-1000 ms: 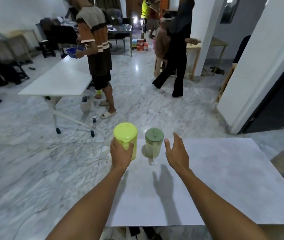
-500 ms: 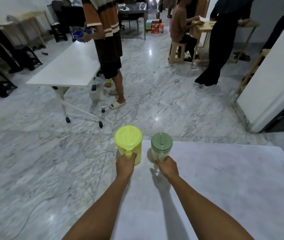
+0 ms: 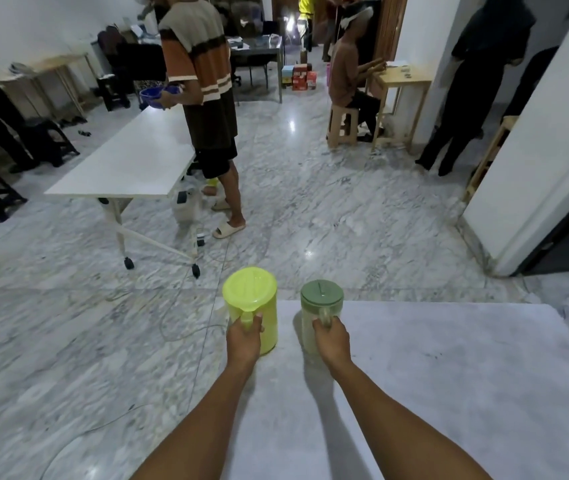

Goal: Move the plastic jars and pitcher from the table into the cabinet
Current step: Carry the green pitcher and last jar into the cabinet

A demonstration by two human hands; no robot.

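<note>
A lime-green plastic pitcher point(image 3: 254, 299) with a matching lid stands upright at the far left corner of the grey table point(image 3: 449, 393). My left hand point(image 3: 243, 342) is closed around its handle. Just to its right is a clear jar with a dark green lid point(image 3: 321, 301), also upright. My right hand point(image 3: 333, 339) grips this jar's handle. I cannot tell whether either container has left the tabletop. No cabinet is in view.
Beyond the table lies a marble floor with cables point(image 3: 179, 334). A white wheeled table point(image 3: 127, 164) stands ahead left, with a person in a striped shirt point(image 3: 203, 98) beside it. A white pillar point(image 3: 536, 161) rises at right. More people and wooden furniture fill the back.
My right hand, open beside the green-lidded jar a second ago, has closed on its handle. My left hand has stayed on the pitcher throughout. The camera view has shifted.
</note>
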